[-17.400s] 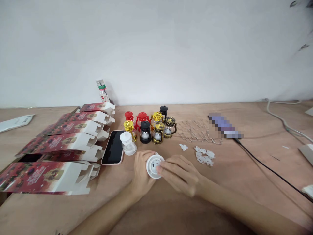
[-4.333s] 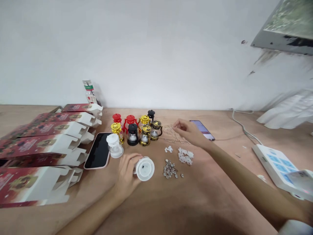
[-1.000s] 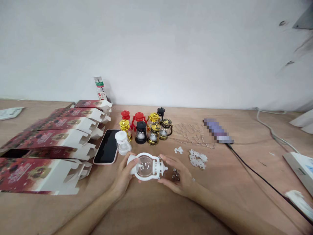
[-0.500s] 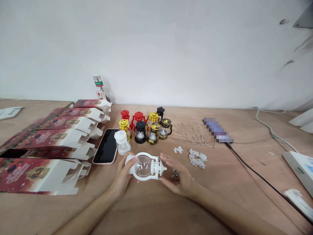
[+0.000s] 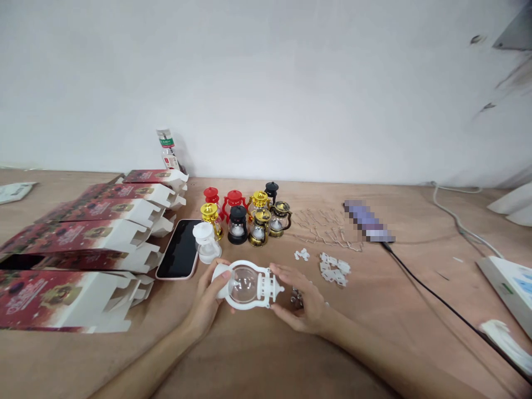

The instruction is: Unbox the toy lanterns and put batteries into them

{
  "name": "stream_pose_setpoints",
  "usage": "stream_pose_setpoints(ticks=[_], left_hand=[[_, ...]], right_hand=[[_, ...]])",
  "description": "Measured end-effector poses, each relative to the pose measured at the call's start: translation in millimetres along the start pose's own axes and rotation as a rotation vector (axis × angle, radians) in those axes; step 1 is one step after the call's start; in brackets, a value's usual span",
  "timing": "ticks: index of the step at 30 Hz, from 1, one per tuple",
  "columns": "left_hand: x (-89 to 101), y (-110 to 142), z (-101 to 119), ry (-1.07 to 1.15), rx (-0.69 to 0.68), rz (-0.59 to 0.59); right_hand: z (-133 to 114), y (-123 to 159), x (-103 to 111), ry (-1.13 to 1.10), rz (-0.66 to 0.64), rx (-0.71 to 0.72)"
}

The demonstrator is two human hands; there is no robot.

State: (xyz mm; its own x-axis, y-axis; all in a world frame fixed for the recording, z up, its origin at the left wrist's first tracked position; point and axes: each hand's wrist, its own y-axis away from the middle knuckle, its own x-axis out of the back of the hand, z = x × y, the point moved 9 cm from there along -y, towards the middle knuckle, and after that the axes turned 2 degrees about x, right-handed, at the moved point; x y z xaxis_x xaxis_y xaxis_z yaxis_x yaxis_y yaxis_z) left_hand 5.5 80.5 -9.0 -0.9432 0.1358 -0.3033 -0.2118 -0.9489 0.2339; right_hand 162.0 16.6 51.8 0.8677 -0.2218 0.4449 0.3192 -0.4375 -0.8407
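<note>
A small white toy lantern with a clear globe lies sideways above the table, its cap pointing right. My left hand is closed round its base, thumb on top. At the cap end, the thumb and fingers of my right hand close in from both sides on what looks like a thin wire handle, mostly hidden. Behind my right hand, button cells are partly covered. Several wire handles lie farther back, near small white plastic pieces and clear-white tabs.
Several finished-looking lanterns in red, gold, black and white stand behind my hands. A dark-screened phone and red printed boxes lie left. Rightward are a second phone, its black cable and a white device.
Since 4.3 seconds ago, my right hand has come from the wire handles to the lantern, which has turned from base-up onto its side. Over the last second both hands stay nearly still.
</note>
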Motion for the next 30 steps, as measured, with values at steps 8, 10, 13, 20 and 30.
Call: stream_pose_setpoints(ticks=[8,10,13,20,30], left_hand=[[-4.4,7.8,22.8,-0.258,-0.279,-0.056],[-6.1,18.8,39.7,-0.418,-0.513,-0.009],[-11.0,37.0,55.3,-0.547,-0.8,0.041],[-16.9,41.1,57.7,-0.572,-0.854,-0.074],[-17.4,39.1,55.0,-0.549,-0.877,-0.079]], right_hand=[[-1.6,-8.9,-2.0,0.254,-0.148,0.057],[-1.6,-8.5,-4.0,0.336,-0.164,0.076],[-3.8,-8.0,-5.2,0.449,-0.157,0.117],[-10.8,-10.0,-1.5,0.523,-0.13,0.175],[-3.8,-13.1,2.2,0.665,-0.168,0.17]])
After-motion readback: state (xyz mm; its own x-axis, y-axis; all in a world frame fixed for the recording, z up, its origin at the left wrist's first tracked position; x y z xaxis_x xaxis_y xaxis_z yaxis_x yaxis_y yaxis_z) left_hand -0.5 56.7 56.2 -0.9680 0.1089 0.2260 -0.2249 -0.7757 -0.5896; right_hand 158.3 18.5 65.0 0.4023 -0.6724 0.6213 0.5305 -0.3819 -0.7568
